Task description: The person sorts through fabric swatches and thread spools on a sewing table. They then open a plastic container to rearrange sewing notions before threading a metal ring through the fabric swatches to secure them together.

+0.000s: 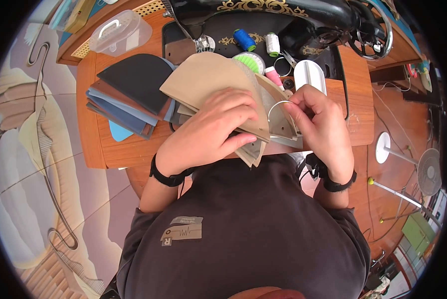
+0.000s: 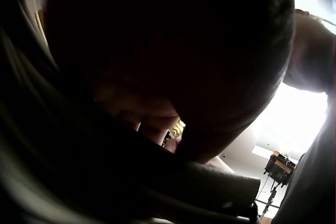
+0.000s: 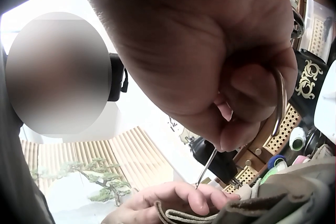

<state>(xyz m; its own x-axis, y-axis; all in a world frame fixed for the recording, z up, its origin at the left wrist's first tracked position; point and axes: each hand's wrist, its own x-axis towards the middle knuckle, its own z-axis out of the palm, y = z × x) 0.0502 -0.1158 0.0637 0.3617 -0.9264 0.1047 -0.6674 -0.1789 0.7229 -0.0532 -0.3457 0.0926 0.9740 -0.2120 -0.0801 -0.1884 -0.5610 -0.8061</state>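
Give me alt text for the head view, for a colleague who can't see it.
A person's left hand grips layered beige pieces while the right hand pinches a thin curved metal piece beside them. On the wooden table, a stack of black, brown and blue pieces lies to the left; thread spools and a black sewing machine stand beyond.

Sewing machine cut off at head view's top; beige pieces partly hidden by left hand
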